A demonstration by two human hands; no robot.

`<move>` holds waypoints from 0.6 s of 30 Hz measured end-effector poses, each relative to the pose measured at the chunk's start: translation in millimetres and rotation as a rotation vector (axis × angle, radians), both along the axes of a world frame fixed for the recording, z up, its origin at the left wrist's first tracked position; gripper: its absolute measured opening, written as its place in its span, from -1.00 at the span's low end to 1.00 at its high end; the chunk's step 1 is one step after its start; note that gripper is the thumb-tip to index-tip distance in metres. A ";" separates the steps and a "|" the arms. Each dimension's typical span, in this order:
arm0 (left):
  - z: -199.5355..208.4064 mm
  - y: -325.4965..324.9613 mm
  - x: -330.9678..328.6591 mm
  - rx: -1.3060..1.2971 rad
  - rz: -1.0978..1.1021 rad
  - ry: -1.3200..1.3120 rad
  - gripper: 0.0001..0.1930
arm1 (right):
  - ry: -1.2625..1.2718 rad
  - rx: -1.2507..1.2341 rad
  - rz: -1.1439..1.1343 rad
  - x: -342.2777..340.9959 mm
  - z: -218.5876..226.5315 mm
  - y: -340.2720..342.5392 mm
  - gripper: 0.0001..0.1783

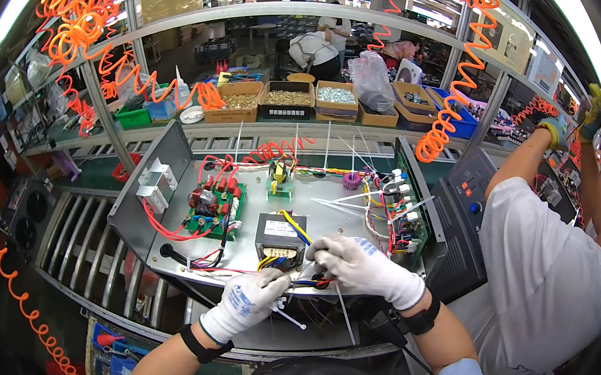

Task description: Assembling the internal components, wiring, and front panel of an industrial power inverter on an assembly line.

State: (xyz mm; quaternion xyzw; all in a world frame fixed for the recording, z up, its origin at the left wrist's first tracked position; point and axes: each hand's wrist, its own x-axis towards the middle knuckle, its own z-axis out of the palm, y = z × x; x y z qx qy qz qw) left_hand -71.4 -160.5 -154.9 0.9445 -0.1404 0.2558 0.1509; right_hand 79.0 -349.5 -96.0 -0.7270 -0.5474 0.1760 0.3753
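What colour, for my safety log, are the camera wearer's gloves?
White gloves with blue print, clearest in the head view.

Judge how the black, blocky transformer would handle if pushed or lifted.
The transformer is probably heavy for its size, given its thick, dense-looking body. Its broad, boxy shape suggests it would resist tipping. Its yellow and blue wires look thin and would likely flex.

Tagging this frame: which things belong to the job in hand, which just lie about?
Likely job: thin multicoloured wires at white-gloved left hand and right hand; black boxy transformer; open grey metal chassis.
Seemingly lying about: translucent plastic bag; green plastic bin.
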 end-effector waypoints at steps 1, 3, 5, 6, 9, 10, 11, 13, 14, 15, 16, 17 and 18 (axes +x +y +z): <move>0.2 1.2 -0.7 0.001 0.003 0.000 -0.69 | 0.131 -0.088 -0.069 -8.4 7.2 4.0 -0.75; 1.3 2.8 -1.9 0.050 -0.040 -0.065 -0.73 | -0.018 -0.040 -0.051 -10.9 6.7 7.3 -0.73; 5.5 -1.3 -8.6 0.073 -0.024 -0.060 -0.72 | -0.079 -0.037 -0.072 -16.6 5.6 7.4 -0.74; 6.7 -3.6 -11.1 0.095 -0.008 -0.057 -0.71 | -0.142 -0.034 -0.093 -20.5 7.7 7.8 -0.74; -11.1 -3.5 -8.2 0.158 0.031 -0.182 -0.66 | -0.107 -0.192 -0.079 -32.4 23.2 12.3 -0.77; -13.3 -5.4 -6.5 0.170 0.057 -0.192 -0.66 | -0.105 -0.130 -0.065 -32.4 19.1 11.9 -0.80; -13.6 -8.3 -4.9 0.168 0.060 -0.198 -0.66 | -0.111 -0.132 -0.062 -32.2 17.3 12.1 -0.80; -14.3 -14.7 -1.5 0.065 0.063 -0.284 -0.67 | -0.038 -0.152 -0.108 -31.3 13.6 12.1 -0.80; -17.1 -17.8 -0.8 0.042 0.068 -0.293 -0.64 | -0.040 -0.158 -0.110 -29.7 4.2 11.1 -0.80; -17.7 -20.9 -0.3 0.036 0.068 -0.295 -0.64 | -0.070 -0.041 -0.106 -26.4 -8.6 10.5 -0.82; -18.2 -21.9 -0.1 0.015 0.073 -0.308 -0.64 | -0.098 0.075 -0.097 -27.0 -11.1 12.7 -0.83; -19.1 -23.1 -0.3 -0.006 0.077 -0.322 -0.63 | -0.100 0.067 -0.096 -29.3 -8.4 11.5 -0.83; -20.4 -24.8 -1.7 0.009 0.096 -0.299 -0.63 | -0.022 0.007 -0.117 -33.7 -0.4 9.7 -0.83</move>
